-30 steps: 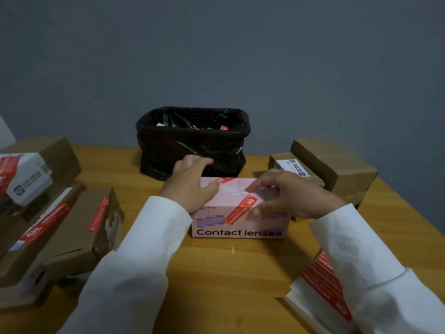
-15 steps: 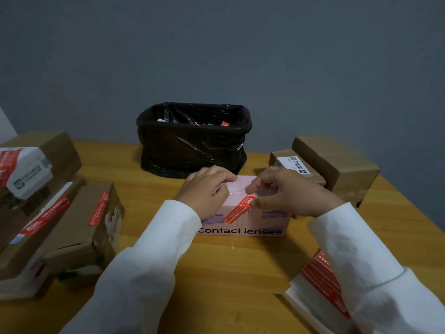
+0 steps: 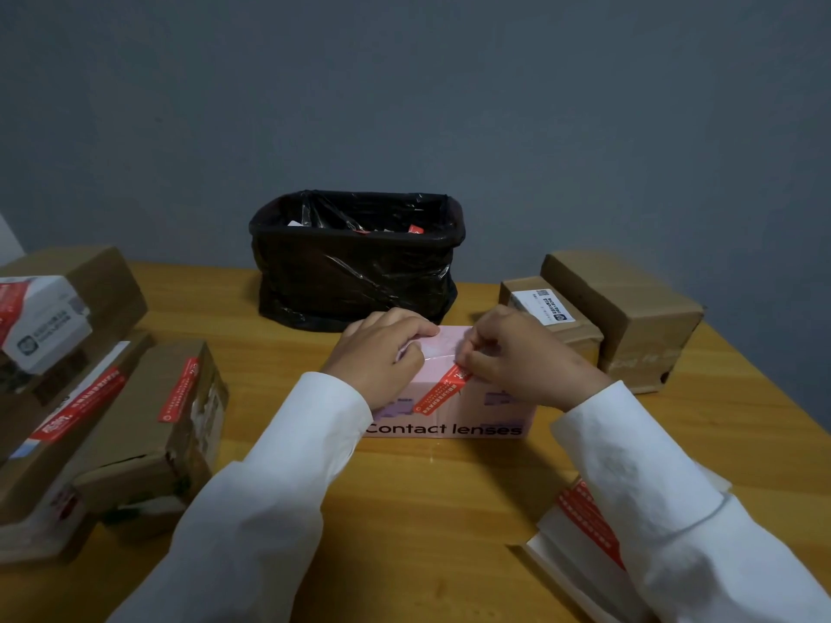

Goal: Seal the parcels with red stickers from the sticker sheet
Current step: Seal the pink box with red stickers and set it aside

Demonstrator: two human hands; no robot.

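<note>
The fingers of the right hand (image 3: 524, 359) are curled and press the upper end of a red sticker (image 3: 443, 392) against the top front edge of a pink box (image 3: 490, 413) printed "Contact lenses". The sticker runs slantwise down the box's front face. The left hand (image 3: 382, 355) rests on the box's top left part, fingers bent over it and thumb against its front, steadying it.

The pink box sits on a wooden table (image 3: 404, 510). Just behind the box stands a bin lined with a black bag (image 3: 355, 263). To the left of the box are stacked brown parcels (image 3: 148, 420) already bearing red stickers. To the right and behind are two brown parcels (image 3: 620, 317) with no red sticker visible. Nearer the viewer, to the box's right, the sticker sheet (image 3: 580, 519) lies partly under the right sleeve.

The step in hand appears to be smoothing the sticker over the box's flap edge. Next would likely come firm rubbing along its length, then moving the box aside.
</note>
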